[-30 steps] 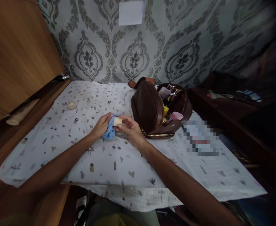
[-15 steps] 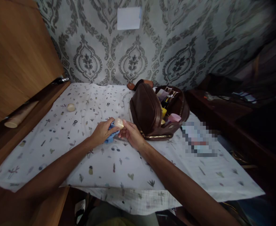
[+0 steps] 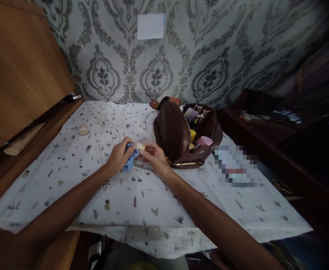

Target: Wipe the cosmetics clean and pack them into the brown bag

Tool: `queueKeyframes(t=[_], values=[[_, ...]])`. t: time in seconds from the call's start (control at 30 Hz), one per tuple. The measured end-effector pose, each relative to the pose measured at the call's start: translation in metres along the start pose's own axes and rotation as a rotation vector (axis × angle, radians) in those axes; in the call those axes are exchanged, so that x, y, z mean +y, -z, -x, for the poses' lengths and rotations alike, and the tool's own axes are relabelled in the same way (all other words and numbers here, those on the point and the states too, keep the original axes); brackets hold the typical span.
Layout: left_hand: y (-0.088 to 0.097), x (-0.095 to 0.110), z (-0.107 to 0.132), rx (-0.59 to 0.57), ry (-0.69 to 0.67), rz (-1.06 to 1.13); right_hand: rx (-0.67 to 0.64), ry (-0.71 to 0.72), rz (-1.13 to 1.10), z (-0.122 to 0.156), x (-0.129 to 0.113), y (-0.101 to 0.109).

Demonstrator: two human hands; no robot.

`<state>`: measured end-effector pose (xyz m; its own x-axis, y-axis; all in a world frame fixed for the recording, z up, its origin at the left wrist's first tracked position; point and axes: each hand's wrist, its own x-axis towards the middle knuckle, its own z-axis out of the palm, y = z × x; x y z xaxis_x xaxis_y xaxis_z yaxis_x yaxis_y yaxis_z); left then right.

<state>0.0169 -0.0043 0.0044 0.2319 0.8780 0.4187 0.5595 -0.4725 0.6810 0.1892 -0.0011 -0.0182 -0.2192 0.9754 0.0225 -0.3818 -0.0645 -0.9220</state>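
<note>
My left hand (image 3: 118, 156) is closed around a crumpled blue cloth (image 3: 130, 159) just above the table. My right hand (image 3: 154, 157) pinches a small cream-coloured round object (image 3: 141, 146) and holds it against the cloth. Both hands meet over the middle of a white patterned tablecloth (image 3: 119, 195). Right of my right hand, an open brown leather pouch (image 3: 175, 135) stands with small cosmetics showing inside.
A second small cream round object (image 3: 83, 130) lies on the cloth at the back left. A cream tube (image 3: 21, 140) rests on the wooden ledge at the left. Beyond the pouch lies a small brown case (image 3: 164, 101). A dark wooden surface (image 3: 265, 131) runs along the right.
The cream object has turned in my right hand's fingers and now shows less beyond the blue cloth. Both hands stay together at the same spot on the table.
</note>
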Motion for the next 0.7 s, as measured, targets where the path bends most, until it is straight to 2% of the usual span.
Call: queueKeyframes(t=[0.17, 0.23, 0.5, 0.7], values=[[-0.0016, -0.0020, 0.0011, -0.112, -0.021, -0.014, -0.108, 0.045, 0.087, 0.0009, 0.0059, 0.0002], [-0.0016, -0.0023, 0.0007, -0.124, -0.013, 0.017, -0.128, 0.041, 0.091, 0.0016, 0.0056, 0.0000], [-0.0021, -0.0066, -0.0066, 0.004, 0.116, 0.182, -0.181, -0.019, 0.003, 0.0057, -0.0011, -0.0038], [-0.0041, -0.0026, -0.0046, -0.021, 0.133, 0.277, -0.154, -0.137, -0.201, 0.0051, -0.0034, -0.0045]])
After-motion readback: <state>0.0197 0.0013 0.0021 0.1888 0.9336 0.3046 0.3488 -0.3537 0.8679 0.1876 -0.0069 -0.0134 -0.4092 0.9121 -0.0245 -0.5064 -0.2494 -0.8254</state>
